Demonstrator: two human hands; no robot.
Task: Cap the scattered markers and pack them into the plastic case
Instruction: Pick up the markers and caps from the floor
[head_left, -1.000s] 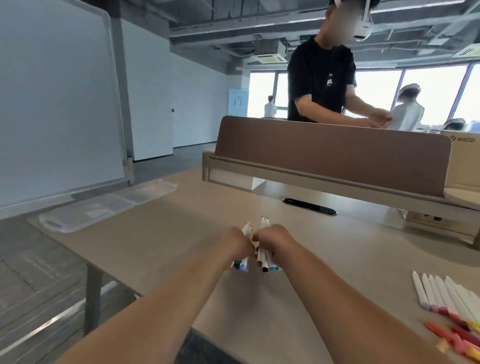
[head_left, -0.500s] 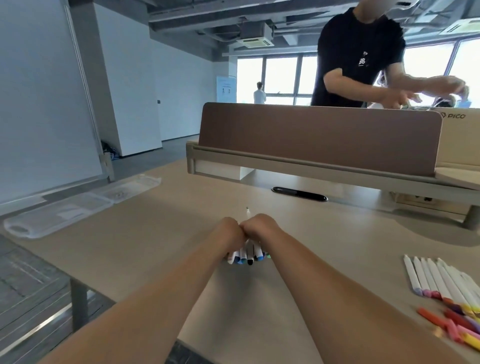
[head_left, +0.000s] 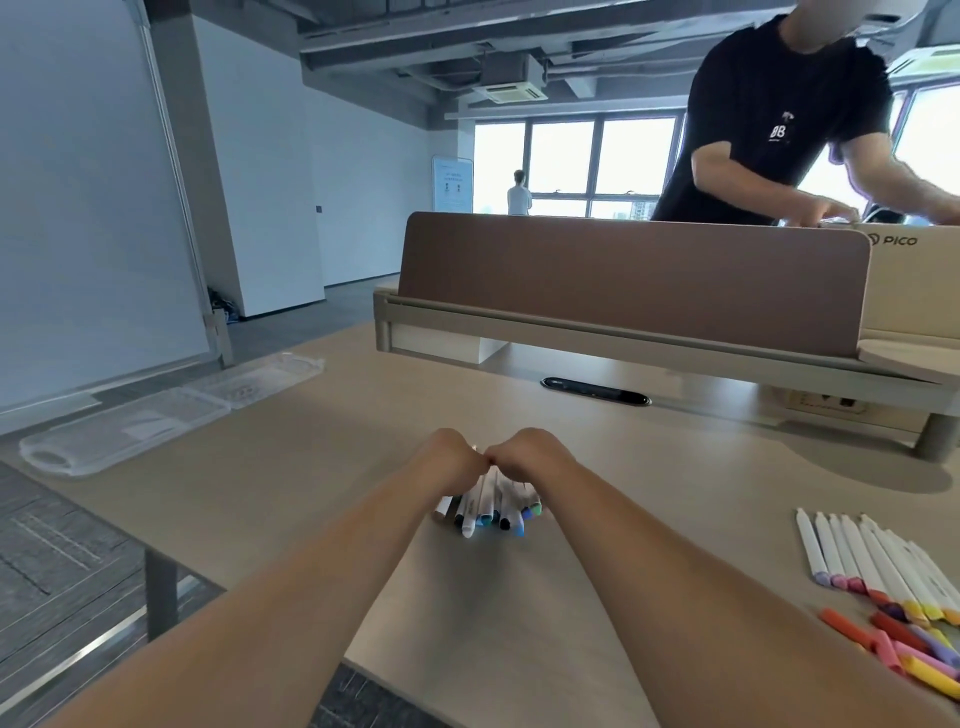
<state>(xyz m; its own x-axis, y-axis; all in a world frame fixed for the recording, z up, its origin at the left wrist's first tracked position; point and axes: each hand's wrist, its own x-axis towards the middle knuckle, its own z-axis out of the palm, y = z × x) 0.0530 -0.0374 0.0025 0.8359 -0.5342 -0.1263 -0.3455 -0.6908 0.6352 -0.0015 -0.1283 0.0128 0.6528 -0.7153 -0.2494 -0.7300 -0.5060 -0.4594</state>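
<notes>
A bundle of several white markers (head_left: 491, 512) with coloured caps lies low over the tan table (head_left: 322, 467), caps pointing toward me. My left hand (head_left: 451, 457) and my right hand (head_left: 524, 457) are side by side with knuckles touching, both curled round the far part of the bundle. The clear plastic case (head_left: 130, 431) lies open and flat at the table's far left edge. A row of white markers (head_left: 862, 556) lies at the right, and loose coloured caps (head_left: 904, 644) sit just in front of them.
A brown desk divider (head_left: 623, 280) on a raised shelf runs across the back of the table, with a black cable slot (head_left: 595, 391) below it. A person in a black T-shirt (head_left: 779, 114) works behind the divider. A whiteboard (head_left: 88, 208) stands at the left.
The bundle went from upright to lying flat near the table, caps toward me. My hands have closed together over it. The view has tilted and shifted.
</notes>
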